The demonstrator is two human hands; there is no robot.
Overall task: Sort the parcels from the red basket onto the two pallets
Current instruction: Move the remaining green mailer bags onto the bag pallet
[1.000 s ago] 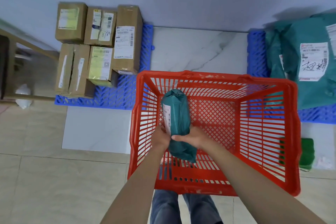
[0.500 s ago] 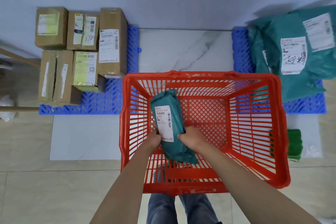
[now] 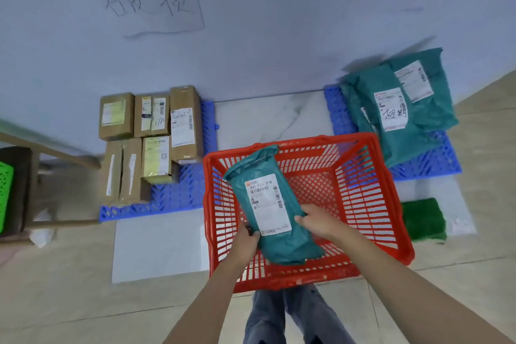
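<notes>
Partly hidden: left hand under teal parcel; wall writing blurred.

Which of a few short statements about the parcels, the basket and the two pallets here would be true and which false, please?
1. Both hands hold the teal parcel above the red basket. True: the left hand and right hand grip its lower end.
2. The left pallet carries teal bags. False: it carries brown cardboard boxes.
3. The held parcel's label faces the camera. True.
4. The right pallet carries cardboard boxes. False: teal bags lie on it.
5. More parcels lie in the basket. False: no other parcel shows through its mesh bottom.
</notes>
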